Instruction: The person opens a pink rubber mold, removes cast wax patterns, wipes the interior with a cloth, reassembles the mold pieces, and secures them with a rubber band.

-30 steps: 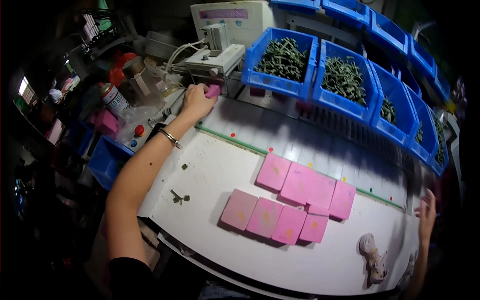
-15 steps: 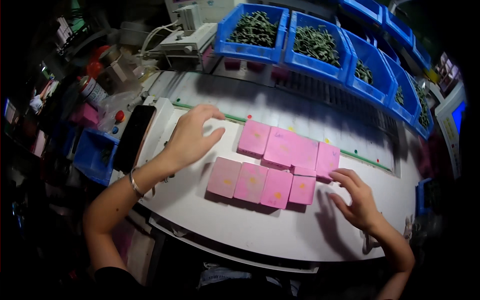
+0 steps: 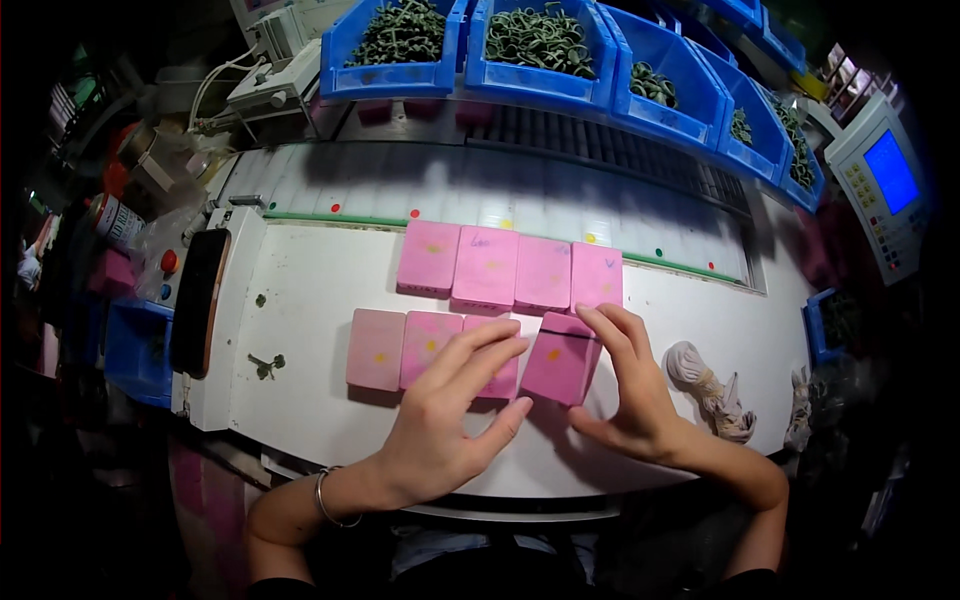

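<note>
Two rows of pink blocks lie on the white worktop (image 3: 300,400), four in the back row (image 3: 485,265) and four in the front (image 3: 375,345). My right hand (image 3: 640,400) grips the dark-banded pink block (image 3: 555,365) at the front row's right end, thumb at its lower corner and fingertips at its upper one; it sits askew from the row. My left hand (image 3: 450,420), fingers apart and holding nothing, is over the front row just left of it, partly hiding a block. A white cloth bundle (image 3: 710,390) lies right of my right hand.
Blue bins (image 3: 540,80) of small green parts line the back, behind a white ridged strip (image 3: 370,180) with coloured dots. At left are a phone (image 3: 200,300), red button (image 3: 170,260), spray can (image 3: 115,220) and blue bin (image 3: 135,370); at right, a control panel (image 3: 870,190).
My left hand has come from the back left, where it held a small pink piece, to the front row. My right hand has moved inward onto the banded block, which is now turned askew.
</note>
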Demonstrator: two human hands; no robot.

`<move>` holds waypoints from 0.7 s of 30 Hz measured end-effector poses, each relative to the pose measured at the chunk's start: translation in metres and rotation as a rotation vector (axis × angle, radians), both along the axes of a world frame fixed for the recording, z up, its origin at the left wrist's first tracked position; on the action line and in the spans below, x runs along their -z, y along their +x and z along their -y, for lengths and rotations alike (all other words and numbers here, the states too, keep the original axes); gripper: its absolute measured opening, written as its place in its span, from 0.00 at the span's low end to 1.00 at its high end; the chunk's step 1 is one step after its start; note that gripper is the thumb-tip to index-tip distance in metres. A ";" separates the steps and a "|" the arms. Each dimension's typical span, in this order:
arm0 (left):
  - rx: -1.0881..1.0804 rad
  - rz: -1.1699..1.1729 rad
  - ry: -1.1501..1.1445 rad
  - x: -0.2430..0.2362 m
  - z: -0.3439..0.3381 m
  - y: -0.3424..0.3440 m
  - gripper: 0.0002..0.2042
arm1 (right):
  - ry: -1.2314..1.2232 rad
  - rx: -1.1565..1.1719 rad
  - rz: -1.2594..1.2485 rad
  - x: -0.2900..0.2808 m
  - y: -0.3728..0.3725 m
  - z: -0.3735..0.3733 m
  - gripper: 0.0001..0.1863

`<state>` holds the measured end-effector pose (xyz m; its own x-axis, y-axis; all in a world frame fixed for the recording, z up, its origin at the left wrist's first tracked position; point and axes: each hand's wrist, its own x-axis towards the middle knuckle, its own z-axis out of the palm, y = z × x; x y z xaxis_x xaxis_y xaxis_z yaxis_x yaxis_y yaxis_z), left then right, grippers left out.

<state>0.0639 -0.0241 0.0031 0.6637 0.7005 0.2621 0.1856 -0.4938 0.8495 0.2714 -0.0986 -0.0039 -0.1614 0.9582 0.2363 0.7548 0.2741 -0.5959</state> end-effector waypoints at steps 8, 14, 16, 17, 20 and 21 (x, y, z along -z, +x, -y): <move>-0.028 0.047 -0.078 0.004 0.013 0.002 0.19 | 0.031 0.041 -0.146 0.016 -0.007 0.015 0.47; -0.077 0.132 -0.068 0.013 0.026 -0.015 0.15 | 0.068 0.102 -0.316 0.042 -0.010 0.017 0.40; -0.127 0.131 -0.011 0.014 0.025 -0.027 0.14 | 0.115 0.089 -0.235 0.042 -0.010 0.014 0.39; -0.165 0.126 0.033 0.015 0.025 -0.034 0.14 | 0.151 0.092 -0.155 0.041 -0.011 0.013 0.39; -0.258 0.145 0.024 0.018 0.028 -0.049 0.10 | 0.162 0.101 -0.149 0.045 -0.011 0.016 0.38; -0.279 0.139 -0.028 0.019 0.030 -0.054 0.10 | 0.139 0.109 -0.170 0.049 -0.010 0.018 0.38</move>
<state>0.0103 -0.0539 -0.0157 0.4036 0.8589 0.3151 0.1915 -0.4161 0.8889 0.2617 -0.1164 -0.0533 -0.0058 0.9242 0.3818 0.6762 0.2849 -0.6794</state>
